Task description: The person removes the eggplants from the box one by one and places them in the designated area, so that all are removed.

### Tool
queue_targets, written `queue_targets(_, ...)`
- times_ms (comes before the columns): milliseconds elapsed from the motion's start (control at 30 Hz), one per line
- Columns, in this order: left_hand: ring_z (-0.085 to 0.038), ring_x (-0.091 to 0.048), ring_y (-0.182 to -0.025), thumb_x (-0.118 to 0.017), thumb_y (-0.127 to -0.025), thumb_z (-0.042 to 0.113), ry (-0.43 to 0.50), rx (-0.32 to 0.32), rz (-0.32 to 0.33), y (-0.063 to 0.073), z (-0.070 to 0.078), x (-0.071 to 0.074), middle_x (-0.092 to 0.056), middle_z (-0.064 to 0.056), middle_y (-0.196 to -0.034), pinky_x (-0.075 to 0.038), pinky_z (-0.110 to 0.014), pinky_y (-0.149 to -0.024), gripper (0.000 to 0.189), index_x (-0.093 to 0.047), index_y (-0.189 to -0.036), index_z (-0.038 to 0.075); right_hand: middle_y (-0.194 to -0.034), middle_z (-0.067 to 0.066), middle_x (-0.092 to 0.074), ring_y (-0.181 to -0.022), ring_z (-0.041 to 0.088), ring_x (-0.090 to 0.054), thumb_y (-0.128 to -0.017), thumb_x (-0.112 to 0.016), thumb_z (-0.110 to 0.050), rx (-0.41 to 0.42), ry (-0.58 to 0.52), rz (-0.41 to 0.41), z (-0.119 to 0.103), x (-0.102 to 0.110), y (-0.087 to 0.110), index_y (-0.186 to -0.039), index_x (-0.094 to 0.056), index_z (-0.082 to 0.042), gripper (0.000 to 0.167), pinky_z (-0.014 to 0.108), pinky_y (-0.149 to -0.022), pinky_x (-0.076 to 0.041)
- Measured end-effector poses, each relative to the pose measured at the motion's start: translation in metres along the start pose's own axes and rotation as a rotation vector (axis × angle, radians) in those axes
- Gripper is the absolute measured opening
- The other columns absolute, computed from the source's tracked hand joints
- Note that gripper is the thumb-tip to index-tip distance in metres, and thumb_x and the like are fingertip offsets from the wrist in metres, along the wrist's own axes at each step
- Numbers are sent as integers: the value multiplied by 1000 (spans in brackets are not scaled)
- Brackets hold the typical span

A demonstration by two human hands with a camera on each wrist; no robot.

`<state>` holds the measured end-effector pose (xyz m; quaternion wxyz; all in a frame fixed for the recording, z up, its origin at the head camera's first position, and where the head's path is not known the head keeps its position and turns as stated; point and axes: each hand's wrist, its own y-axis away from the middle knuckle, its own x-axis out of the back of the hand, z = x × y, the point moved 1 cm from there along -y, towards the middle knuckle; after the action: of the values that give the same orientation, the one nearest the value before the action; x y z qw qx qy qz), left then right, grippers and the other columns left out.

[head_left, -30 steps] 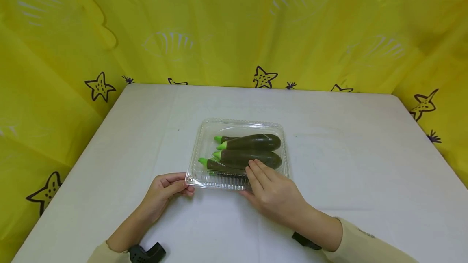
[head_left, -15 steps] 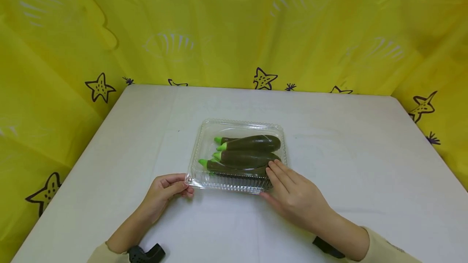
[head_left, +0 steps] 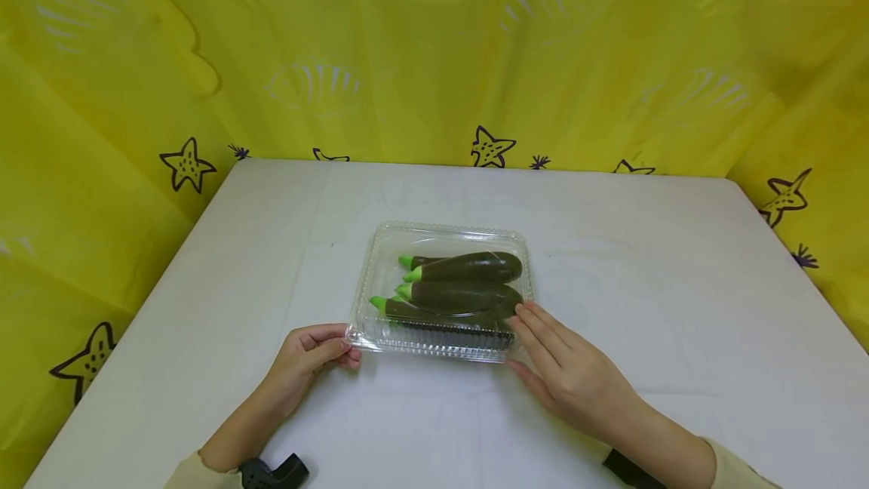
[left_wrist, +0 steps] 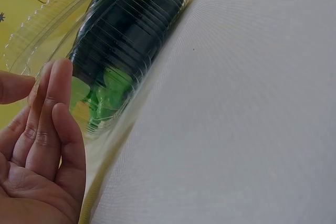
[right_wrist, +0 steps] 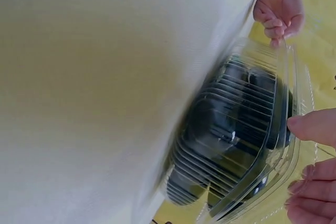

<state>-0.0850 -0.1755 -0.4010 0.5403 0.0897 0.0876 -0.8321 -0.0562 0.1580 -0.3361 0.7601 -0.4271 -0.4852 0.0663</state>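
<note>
A clear plastic clamshell container (head_left: 444, 229) lies closed on the table, with several dark eggplants (head_left: 468, 267) with green stems inside it. My left hand (head_left: 308, 353) pinches the container's front left corner between thumb and fingers. At the front right corner, my right hand (head_left: 577, 376) lies with its fingers straight on the lid. Its thumb (right_wrist: 310, 127) reaches the container's front rim in the right wrist view. The ribbed side wall (left_wrist: 123, 40) shows in the left wrist view, with the green stems toward my left hand.
A white cloth (head_left: 652, 262) covers the table. Yellow curtains (head_left: 434, 59) with drawn starfish and shells enclose the back and both sides. A black wrist device (head_left: 274, 470) sits at my left cuff.
My right hand has slid rightward along the container's front edge, from near the middle to the front right corner. My left hand keeps its pinch at the left corner.
</note>
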Motion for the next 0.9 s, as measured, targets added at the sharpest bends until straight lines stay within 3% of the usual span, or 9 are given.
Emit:
queue_targets(333, -13, -65, -73, -51, -89, -5, -1, 2, 4, 0, 0, -1, -67, -4, -80, -54, -27, -69, 17, -63, -101, -3, -96, 26, -63, -83, 36, -64, -94, -48, -16, 101, 15, 130, 10, 7, -14, -95, -62, 16, 35, 40, -66, -53)
queue_targets(533, -13, -65, -74, -52, -89, -4, -11, 14, 15, 0, 1, -1, -67, -4, -80, -54, -28, -70, 18, -58, -103, -13, -94, 25, -64, -80, 34, -64, -97, -48, -19, 136, 47, 174, 21, 13, -27, -95, -62, 15, 37, 38, -61, -53)
queue_targets(767, -13, -65, -74, -52, -88, -5, -14, 10, 13, -1, 0, -1, -67, -4, -81, -54, -28, -70, 22, -54, -104, -20, -91, 22, -65, -75, 33, -65, -95, -53, -23, 117, -13, 249, 37, 17, -37, -96, -63, 13, 38, 36, -57, -53)
queue_targets(900, -13, -65, -74, -52, -89, -5, -17, 14, 13, 0, 0, 0, -67, -4, -81, -54, -28, -70, 24, -52, -104, -23, -92, 20, -66, -75, 32, -65, -92, -56, -29, 44, -87, 293, 49, 15, -38, -96, -64, 11, 41, 30, -71, -53)
